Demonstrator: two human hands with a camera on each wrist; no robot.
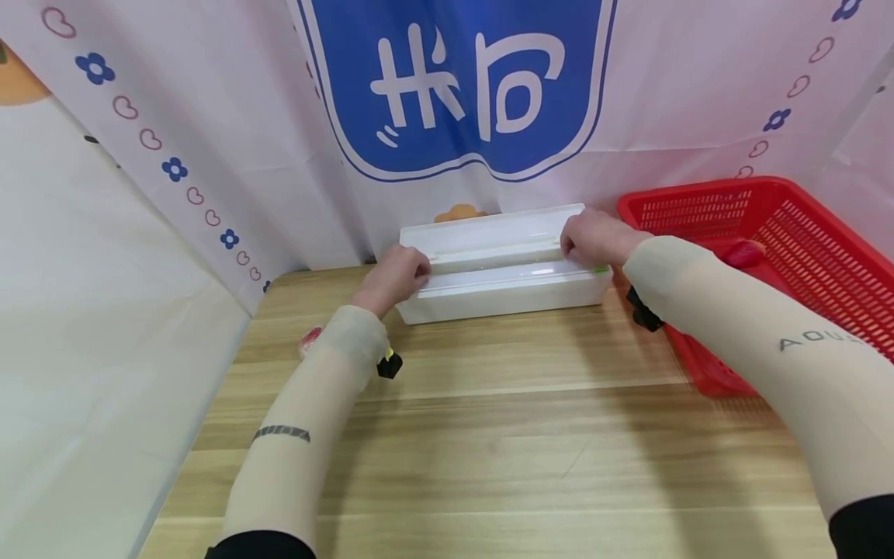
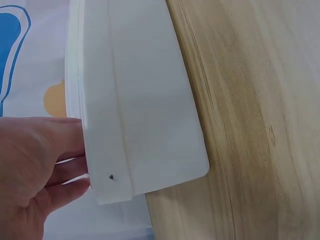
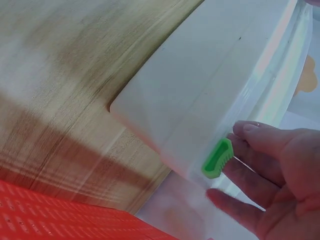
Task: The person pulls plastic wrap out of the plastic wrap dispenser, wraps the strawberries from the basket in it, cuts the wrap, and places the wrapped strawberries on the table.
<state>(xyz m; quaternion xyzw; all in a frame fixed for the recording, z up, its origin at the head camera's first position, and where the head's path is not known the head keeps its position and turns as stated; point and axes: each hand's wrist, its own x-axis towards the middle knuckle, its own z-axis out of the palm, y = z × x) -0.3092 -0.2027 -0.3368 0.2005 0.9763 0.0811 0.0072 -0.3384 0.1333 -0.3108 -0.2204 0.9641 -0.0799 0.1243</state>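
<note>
A long white box with its lid up, which looks like a cling film dispenser (image 1: 506,298), stands at the back of the table. A green slider (image 3: 218,159) sits near its right end. My left hand (image 1: 393,276) grips the left end with bent fingers; in the left wrist view, its fingertips pass out of sight behind the box's edge. At the right end my right hand (image 1: 597,235) has its fingers curled at the inner edge, close to the slider. A pale strip runs lengthwise inside the box between both hands. Whether the fingers pinch that strip cannot be made out.
A red plastic basket (image 1: 705,189) with red items in it stands to the right, beside my right forearm. A small red-and-clear item (image 1: 310,340) lies left of my left wrist. Behind the box hangs a printed cloth (image 1: 272,186). Wooden tabletop (image 1: 503,435) lies in front.
</note>
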